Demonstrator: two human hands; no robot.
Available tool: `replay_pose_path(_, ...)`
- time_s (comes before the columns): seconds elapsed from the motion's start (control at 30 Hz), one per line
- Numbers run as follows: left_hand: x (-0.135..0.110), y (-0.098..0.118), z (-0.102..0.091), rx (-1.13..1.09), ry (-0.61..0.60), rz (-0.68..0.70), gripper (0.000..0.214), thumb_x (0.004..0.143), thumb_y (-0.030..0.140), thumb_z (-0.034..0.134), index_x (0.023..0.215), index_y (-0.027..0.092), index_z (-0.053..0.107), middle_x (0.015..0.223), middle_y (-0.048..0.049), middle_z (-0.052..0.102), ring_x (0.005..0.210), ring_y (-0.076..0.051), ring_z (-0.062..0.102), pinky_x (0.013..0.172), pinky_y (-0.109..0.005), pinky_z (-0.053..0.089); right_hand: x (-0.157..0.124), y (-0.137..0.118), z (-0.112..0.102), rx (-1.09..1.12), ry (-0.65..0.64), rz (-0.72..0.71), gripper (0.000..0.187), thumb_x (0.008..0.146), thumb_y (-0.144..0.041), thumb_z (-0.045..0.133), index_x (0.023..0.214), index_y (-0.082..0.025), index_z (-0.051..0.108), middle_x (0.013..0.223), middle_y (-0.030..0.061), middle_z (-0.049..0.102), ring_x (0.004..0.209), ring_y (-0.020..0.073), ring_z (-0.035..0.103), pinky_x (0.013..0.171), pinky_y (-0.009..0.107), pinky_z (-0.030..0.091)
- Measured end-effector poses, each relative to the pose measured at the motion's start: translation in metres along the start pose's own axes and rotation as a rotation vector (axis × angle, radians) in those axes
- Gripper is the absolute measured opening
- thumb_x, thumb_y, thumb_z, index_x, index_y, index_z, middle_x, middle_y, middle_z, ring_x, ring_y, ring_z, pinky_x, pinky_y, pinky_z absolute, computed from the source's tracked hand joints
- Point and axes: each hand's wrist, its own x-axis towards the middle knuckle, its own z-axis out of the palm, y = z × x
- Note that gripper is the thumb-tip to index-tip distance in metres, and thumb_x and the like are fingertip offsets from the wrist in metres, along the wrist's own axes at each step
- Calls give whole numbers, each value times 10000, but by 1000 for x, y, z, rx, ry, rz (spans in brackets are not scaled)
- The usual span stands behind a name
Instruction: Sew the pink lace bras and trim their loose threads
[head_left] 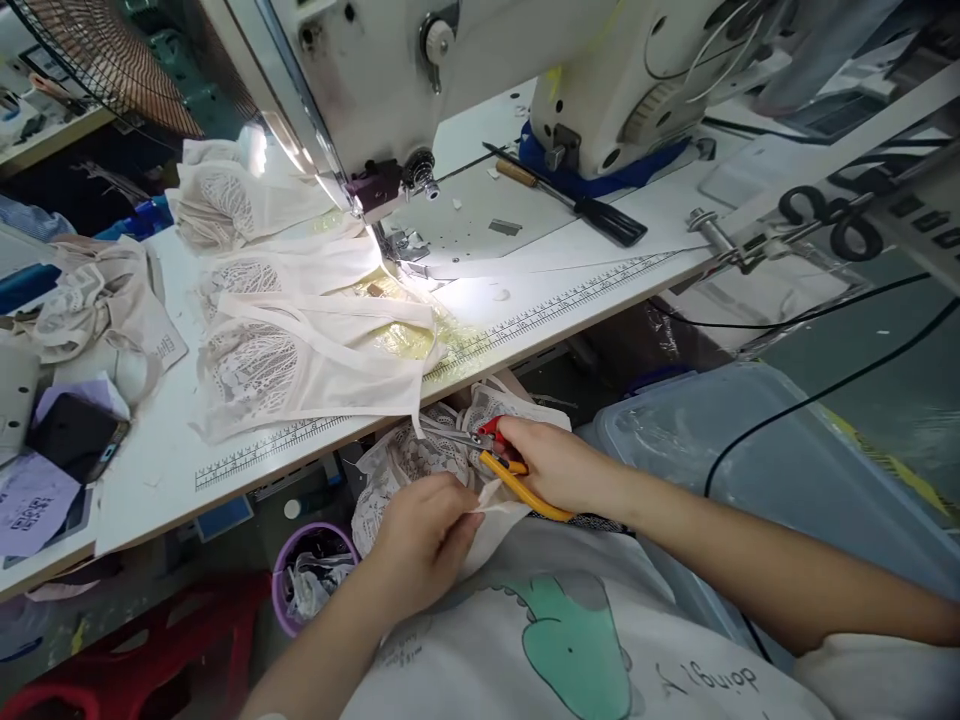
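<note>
My right hand (546, 462) grips a pair of scissors (517, 487) with orange and red handles. Their blades point left, over a white lace bra (420, 455) lying in my lap. With thumb and fingers closed, my left hand (426, 540) pinches the edge of a pale cloth piece (487, 525), just below the scissors. Whether the blades touch any fabric I cannot tell. On the table edge above my hands lie several cream lace bras (259, 365), one strap hanging over the edge near the blade tips.
A sewing machine (375, 90) with its lamp lit stands over the white table (540, 300). A screwdriver (600, 215) lies beside its base. At left are a phone (79, 435) and more garments (112, 300). Below stand a purple bin (281, 590), a red stool (157, 640) and a plastic box (697, 420).
</note>
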Motion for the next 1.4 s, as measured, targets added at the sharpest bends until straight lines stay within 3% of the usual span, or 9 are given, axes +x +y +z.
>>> replay_pose_path(0.3,5,3,17,37,-180,112,170,857,142,403,795,157,560,692,-62,571,609,-153,522,529,-248,390,11,11,17,34,137,159,242,636,0,521,781,-180,450,800,58,558,791,221,545,635,273,370)
replay_pose_path(0.47,0,-4,11,-267,-8,-194,126,856,199,460,772,169,549,713,-34,541,677,-146,519,614,-247,414,-1,16,-1,316,19,53,146,740,-240,577,734,-201,437,708,-2,535,652,158,533,573,252,433)
replay_pose_path(0.63,-2,-5,9,-545,153,-526,174,837,321,510,776,165,558,735,-17,550,639,-125,484,568,-220,385,-14,31,-3,881,-82,-125,385,642,-439,724,817,-196,482,717,-9,499,618,132,496,553,250,444)
replay_pose_path(0.77,-3,-5,12,-622,226,-615,206,818,357,532,784,157,567,727,-21,565,636,-127,486,568,-217,383,-17,34,5,791,37,-75,316,673,-409,729,748,-199,504,637,-21,483,545,117,452,515,244,429)
replay_pose_path(0.97,-1,-5,12,-440,180,-509,189,846,308,484,789,152,575,770,-41,565,709,-152,517,647,-249,406,-15,44,4,599,231,-165,283,695,-398,711,860,-212,577,899,79,614,851,257,590,724,357,507)
replay_pose_path(1.07,4,-1,9,-406,113,-426,204,866,283,450,797,145,583,773,-45,575,709,-150,531,664,-258,408,-8,41,-3,551,143,-329,272,722,-317,702,937,-216,569,1059,96,596,1037,274,545,894,406,446)
replay_pose_path(1.2,9,3,6,-362,61,-367,200,867,250,434,790,140,582,753,-47,590,694,-146,542,650,-254,417,0,23,-9,466,-15,-403,186,760,-333,645,735,-188,531,718,21,559,661,169,549,633,297,488)
replay_pose_path(1.27,9,3,7,-310,70,-331,184,863,223,424,781,146,570,755,-51,599,694,-144,551,640,-250,427,0,16,-10,434,8,-356,248,782,-367,604,659,-187,485,595,-24,451,513,116,424,469,237,395)
replay_pose_path(1.4,7,4,17,-140,215,-237,89,828,192,461,864,172,540,804,-56,616,713,-149,568,627,-249,452,-6,11,-9,383,94,-265,344,798,-434,566,608,-197,407,557,-44,356,492,103,333,425,224,310)
